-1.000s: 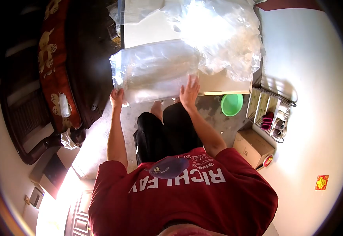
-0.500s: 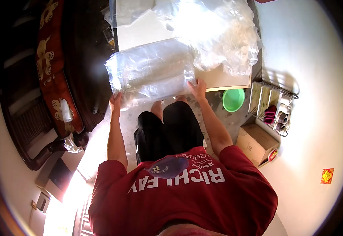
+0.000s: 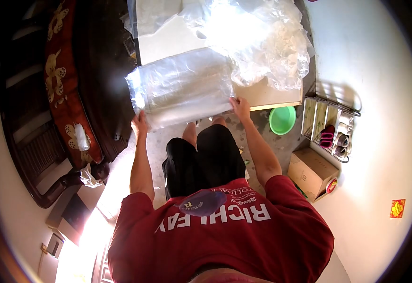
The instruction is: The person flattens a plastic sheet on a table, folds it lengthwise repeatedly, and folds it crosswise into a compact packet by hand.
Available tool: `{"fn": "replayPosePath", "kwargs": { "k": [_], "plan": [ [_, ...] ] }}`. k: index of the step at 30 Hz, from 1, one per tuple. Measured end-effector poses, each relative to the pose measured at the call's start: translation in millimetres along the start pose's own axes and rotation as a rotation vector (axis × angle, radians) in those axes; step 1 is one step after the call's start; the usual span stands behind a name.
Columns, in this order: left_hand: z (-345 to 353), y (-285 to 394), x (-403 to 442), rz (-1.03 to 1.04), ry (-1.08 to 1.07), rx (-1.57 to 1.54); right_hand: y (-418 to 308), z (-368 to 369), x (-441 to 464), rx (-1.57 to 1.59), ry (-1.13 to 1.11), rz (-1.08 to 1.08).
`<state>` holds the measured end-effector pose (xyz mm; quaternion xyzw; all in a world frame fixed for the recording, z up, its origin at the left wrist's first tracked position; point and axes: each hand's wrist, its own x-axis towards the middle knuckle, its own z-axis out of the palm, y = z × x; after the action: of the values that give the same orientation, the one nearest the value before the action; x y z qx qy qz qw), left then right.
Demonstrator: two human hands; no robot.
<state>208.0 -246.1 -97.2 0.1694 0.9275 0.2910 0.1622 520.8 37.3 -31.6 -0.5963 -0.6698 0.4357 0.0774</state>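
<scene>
A flat stack of clear plastic bags (image 3: 184, 85) lies across the near side of the white-topped table (image 3: 168, 45), its near edge overhanging toward my knees. My left hand (image 3: 140, 122) is closed on the near left corner of the stack. At the near right corner my right hand (image 3: 240, 106) pinches the plastic. Behind the stack, a large crumpled heap of clear plastic (image 3: 281, 56) covers the right part of the table, washed out by glare in its middle.
A green basin (image 3: 282, 120) stands on the floor by the table's right corner. Further right are a shoe rack (image 3: 326, 122) with shoes and a cardboard box (image 3: 310, 174). On the left is a dark wooden bench (image 3: 26, 141) with a red patterned cushion (image 3: 57, 89).
The near edge of the plastic stack looks smoother and straighter between my hands. Both hands keep their grip at the corners. The whole view has shifted slightly.
</scene>
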Motion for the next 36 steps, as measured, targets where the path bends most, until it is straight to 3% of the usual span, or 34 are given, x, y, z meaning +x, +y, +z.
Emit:
{"fn": "replayPosePath", "kwargs": {
  "k": [2, 5, 7, 8, 9, 10, 12, 13, 14, 17, 24, 30, 32, 35, 36],
  "plan": [
    [0.1, 5.3, -1.6, 0.092, 0.076, -0.030, 24.7, 8.0, 6.3, -0.058, 0.011, -0.030],
    [-8.9, 18.2, -5.2, -0.083, 0.000, -0.038, 17.5, 5.5, -2.9, -0.204, 0.113, -0.079],
    [-15.7, 43.6, -12.2, 0.143, 0.339, 0.132, -5.0, 0.2, -13.3, -0.286, 0.208, -0.106],
    [-23.1, 60.3, -17.5, 0.228, 0.339, 0.250, -12.6, -1.6, -17.3, -0.421, 0.236, -0.252],
    [-27.8, 82.3, -22.9, 0.307, 0.310, 0.288, -18.6, -2.4, -21.2, -0.557, 0.262, -0.397],
    [-29.9, 101.8, -28.9, 0.388, 0.280, 0.325, -25.1, -0.5, -25.5, -0.556, 0.265, -0.397],
    [-27.9, 132.7, -42.6, 0.515, 0.019, 0.354, -37.0, 7.7, -32.9, -0.489, 0.099, -0.681],
    [-15.7, 133.1, -43.2, 0.593, -0.064, 0.355, -31.0, 15.8, -34.3, -0.495, 0.083, -0.710],
    [-10.1, 130.6, -45.6, 0.613, -0.171, 0.525, -23.7, 20.3, -35.8, -0.494, 0.094, -0.703],
    [4.6, 120.6, -43.8, 0.374, -0.177, 0.513, -19.8, 23.1, -35.9, -0.565, -0.115, -0.573],
    [8.4, 132.4, -39.6, 0.485, -0.127, 0.576, -15.5, 18.5, -25.6, -0.516, -0.122, -0.623],
    [54.8, 191.5, -63.9, 0.510, -0.299, 0.340, -32.4, -18.1, -17.9, -0.130, 0.025, -0.551],
    [75.6, 216.6, -69.2, 0.541, -0.295, 0.202, -36.1, -35.2, -10.9, 0.096, 0.018, -0.284],
    [91.9, 282.1, -66.8, 0.544, -0.320, 0.079, -27.3, -62.8, 4.9, 0.144, 0.020, -0.290],
    [97.7, 304.7, -63.4, 0.442, -0.385, -0.048, -25.0, -71.6, 10.1, 0.148, 0.026, -0.289]
  ]
}}
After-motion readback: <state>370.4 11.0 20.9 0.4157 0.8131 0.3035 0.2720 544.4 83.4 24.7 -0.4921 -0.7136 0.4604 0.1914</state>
